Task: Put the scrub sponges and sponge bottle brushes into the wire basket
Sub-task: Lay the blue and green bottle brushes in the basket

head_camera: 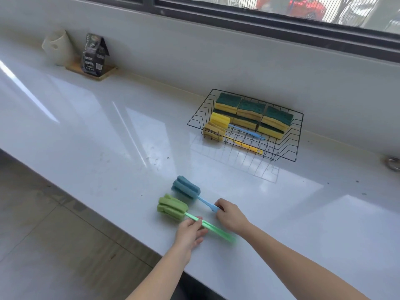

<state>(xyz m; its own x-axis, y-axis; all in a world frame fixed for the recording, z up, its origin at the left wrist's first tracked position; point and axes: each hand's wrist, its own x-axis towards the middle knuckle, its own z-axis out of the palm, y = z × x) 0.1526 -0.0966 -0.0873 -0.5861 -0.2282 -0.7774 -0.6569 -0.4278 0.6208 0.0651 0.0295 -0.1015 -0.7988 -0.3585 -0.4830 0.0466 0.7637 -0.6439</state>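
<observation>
Left hand (pixel 190 231) pinches the green brush (pixel 173 207) handle, right hand (pixel 230 214) grips the blue brush (pixel 186 189) handle. Both lie on the counter (pixel 86 118), heads pointing upper-left, handles lower-right, well apart from the wire basket (pixel 245 124).

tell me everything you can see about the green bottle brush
The green bottle brush has a ribbed, soft-looking green sponge head and a long translucent green plastic handle. It lies flat near the counter's front edge, head pointing left, beside the blue brush. The left hand grips its handle just behind the head.
</observation>
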